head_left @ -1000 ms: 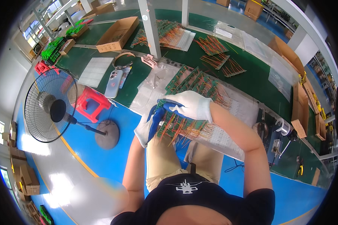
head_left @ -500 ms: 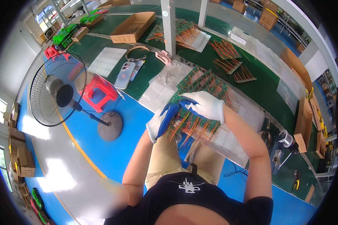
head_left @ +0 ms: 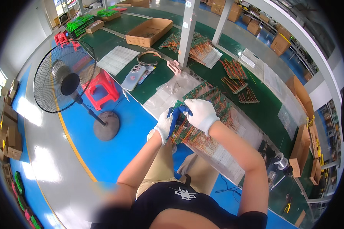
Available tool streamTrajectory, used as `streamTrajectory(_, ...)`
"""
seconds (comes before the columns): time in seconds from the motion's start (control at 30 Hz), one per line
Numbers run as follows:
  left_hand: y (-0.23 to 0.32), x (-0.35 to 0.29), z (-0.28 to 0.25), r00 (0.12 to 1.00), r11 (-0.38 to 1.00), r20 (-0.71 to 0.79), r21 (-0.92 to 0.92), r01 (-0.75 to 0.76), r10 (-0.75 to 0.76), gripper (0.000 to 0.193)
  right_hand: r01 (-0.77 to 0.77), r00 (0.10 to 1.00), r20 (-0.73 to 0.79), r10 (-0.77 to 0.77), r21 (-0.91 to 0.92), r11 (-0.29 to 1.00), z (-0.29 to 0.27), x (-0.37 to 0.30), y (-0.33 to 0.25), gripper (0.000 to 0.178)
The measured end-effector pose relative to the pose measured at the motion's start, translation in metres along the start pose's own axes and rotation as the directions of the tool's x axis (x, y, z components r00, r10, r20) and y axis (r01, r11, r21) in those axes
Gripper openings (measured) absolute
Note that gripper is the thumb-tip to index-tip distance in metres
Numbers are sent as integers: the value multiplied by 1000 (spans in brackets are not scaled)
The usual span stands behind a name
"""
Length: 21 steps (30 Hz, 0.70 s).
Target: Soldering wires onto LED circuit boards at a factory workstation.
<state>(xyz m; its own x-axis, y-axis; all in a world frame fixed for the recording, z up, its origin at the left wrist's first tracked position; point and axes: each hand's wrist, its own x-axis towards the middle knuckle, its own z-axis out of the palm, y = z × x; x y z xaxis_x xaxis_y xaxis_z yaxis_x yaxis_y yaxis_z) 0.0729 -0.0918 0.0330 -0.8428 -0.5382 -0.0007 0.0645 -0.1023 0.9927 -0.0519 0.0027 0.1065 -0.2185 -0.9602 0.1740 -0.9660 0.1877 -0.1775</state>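
Both my hands wear white gloves with blue fingertips. My left hand (head_left: 165, 124) and my right hand (head_left: 201, 112) meet over a bundle of green circuit boards with orange and red wires (head_left: 187, 131), held at the near edge of the green table (head_left: 156, 78). The left fingers pinch the bundle's left end, and the right hand clasps it from above. More wired boards (head_left: 212, 97) lie spread on clear plastic just beyond my hands.
A standing fan (head_left: 65, 82) and a red stool (head_left: 101, 89) stand on the blue floor to my left. On the table lie a phone (head_left: 133, 77), a white sheet (head_left: 118, 59), an open cardboard box (head_left: 149, 31) and several piles of wired boards (head_left: 235, 72). A post (head_left: 188, 32) rises from the table.
My head has shifted, so the table and fan sit lower and larger in view. Both hands stay together on the bundle, drawn slightly closer to the table edge.
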Motion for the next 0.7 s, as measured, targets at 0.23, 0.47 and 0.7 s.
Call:
streamTrajectory(0.23,-7,0,-14,997,994,73,107,22,-29,36,-39,993,117,-17,462,886,6,-1,23,18)
streamTrajectory(0.47,10,-4,-28,962,943,257,291,-163,87,40,1,987,133,-93,568,823,9,7,20,20)
streamTrajectory(0.7,0,-1,-13,999,973,37,231,17,-26,41,-77,995,80,60,224,972,9,9,-1,19)
